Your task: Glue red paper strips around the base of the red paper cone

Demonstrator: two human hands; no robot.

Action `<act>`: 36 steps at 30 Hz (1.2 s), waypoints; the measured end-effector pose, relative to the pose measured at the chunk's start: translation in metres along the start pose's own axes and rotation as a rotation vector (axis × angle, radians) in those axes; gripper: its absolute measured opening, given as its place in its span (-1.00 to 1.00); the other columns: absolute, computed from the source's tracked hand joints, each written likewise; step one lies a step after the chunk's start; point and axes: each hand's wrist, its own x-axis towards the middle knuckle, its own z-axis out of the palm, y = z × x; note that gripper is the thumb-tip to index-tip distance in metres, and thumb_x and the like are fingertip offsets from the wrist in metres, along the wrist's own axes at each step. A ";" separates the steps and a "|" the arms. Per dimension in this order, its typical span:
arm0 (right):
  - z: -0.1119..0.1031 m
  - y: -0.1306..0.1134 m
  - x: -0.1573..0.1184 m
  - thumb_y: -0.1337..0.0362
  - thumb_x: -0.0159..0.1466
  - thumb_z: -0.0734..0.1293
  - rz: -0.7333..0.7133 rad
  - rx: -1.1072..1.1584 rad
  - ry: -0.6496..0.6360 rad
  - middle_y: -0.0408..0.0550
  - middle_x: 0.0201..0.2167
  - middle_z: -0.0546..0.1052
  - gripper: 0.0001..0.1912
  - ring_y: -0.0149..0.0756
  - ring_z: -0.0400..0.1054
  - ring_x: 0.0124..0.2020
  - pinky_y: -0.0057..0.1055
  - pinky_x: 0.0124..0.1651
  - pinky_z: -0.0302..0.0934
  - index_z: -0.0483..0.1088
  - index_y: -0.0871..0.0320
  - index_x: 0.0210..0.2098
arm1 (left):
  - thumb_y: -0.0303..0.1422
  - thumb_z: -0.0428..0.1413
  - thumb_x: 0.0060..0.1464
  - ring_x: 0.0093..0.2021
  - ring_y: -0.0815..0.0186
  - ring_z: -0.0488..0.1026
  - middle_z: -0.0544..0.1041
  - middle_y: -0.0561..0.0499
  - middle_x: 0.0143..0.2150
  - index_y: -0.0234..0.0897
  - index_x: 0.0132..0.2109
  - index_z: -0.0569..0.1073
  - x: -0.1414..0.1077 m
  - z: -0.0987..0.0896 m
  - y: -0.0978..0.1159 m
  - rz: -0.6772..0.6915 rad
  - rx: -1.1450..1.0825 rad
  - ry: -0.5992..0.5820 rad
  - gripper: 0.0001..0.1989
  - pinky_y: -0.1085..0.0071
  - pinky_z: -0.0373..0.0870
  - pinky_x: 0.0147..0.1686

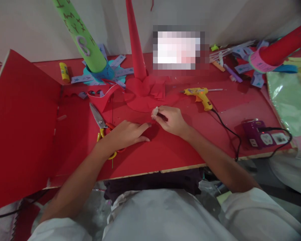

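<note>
My left hand [131,134] hovers over the red table, its thumb and index finger apart and nothing visible between them. To its right, my right hand [170,120] is closed, thumb and fingers pinched round a small pale piece [155,111]. Just beyond both hands stands a tall red paper cone [137,53] on a round red base [137,100], with folded red paper [158,89] beside it. Large scissors [98,116] lie partly under my left wrist, blades pointing away. A yellow glue gun [200,95] lies on its side right of my right hand.
A green cone [86,47] with a blue base and a glue stick [64,72] stand at the back left. An upright red board [25,127] is at left. At right are a purple power box [258,134], the glue gun's black cord and a red cone [286,47] with a pink band.
</note>
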 end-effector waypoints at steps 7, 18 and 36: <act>-0.002 0.002 0.000 0.11 0.50 0.27 -0.039 0.046 -0.008 -0.02 -0.29 0.65 -0.70 -0.22 0.53 -0.25 -0.32 -0.12 0.34 0.49 0.10 -0.28 | 0.06 -0.02 0.42 -0.12 0.08 0.67 0.70 -0.16 -0.09 -0.28 0.32 0.35 -0.001 0.002 -0.001 0.017 0.002 0.027 -0.42 0.36 0.33 -0.30; 0.002 0.000 0.003 0.05 0.51 0.25 -0.004 0.080 -0.043 -0.04 -0.26 0.67 -0.66 -0.22 0.55 -0.22 -0.34 -0.11 0.34 0.51 0.08 -0.27 | 0.08 -0.04 0.42 -0.12 0.09 0.68 0.70 -0.15 -0.11 -0.29 0.35 0.33 -0.001 0.002 -0.001 0.017 0.029 0.021 -0.38 0.37 0.32 -0.33; -0.001 0.001 0.009 0.04 0.49 0.29 0.059 0.076 -0.050 -0.06 -0.32 0.65 -0.64 -0.24 0.52 -0.31 -0.34 -0.17 0.32 0.50 0.11 -0.32 | 0.06 -0.02 0.43 -0.10 0.09 0.67 0.70 -0.16 -0.04 -0.22 0.36 0.34 0.001 -0.003 0.001 -0.020 0.019 -0.026 -0.41 0.37 0.34 -0.31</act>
